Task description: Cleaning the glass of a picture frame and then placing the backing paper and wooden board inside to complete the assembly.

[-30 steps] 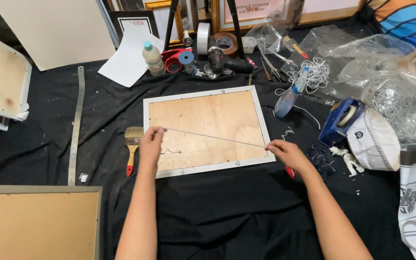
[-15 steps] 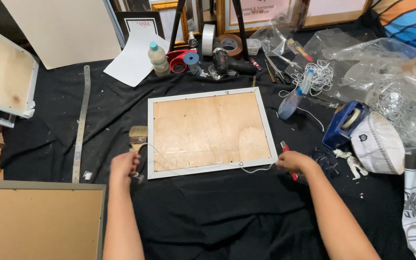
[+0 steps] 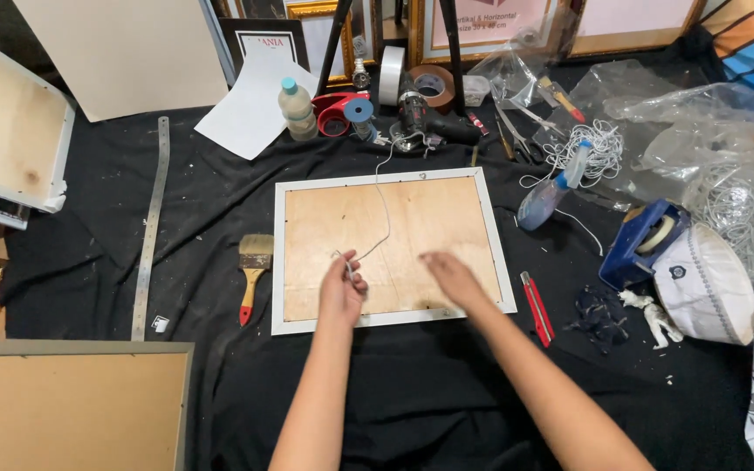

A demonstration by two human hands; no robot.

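Observation:
A white picture frame (image 3: 492, 246) lies face down on the black cloth, its plywood backing up. My left hand (image 3: 342, 288) is over the board's lower middle, pinching one end of a thin white cord (image 3: 385, 214). The cord runs up across the board toward the tools at the back. My right hand (image 3: 452, 277) hovers flat and blurred over the board's lower right, fingers apart, holding nothing.
A paintbrush (image 3: 253, 270) and a metal ruler (image 3: 150, 228) lie left of the frame. A red utility knife (image 3: 537, 307) lies at its right. A water bottle (image 3: 295, 109), tape rolls, a drill (image 3: 429, 125), a spray bottle (image 3: 551, 190), a tape dispenser (image 3: 644, 242) and plastic bags crowd the back and right.
Both hands have moved from the frame's lower corners to its middle. The cord, earlier at the bottom edge, now runs from my left hand up across the board.

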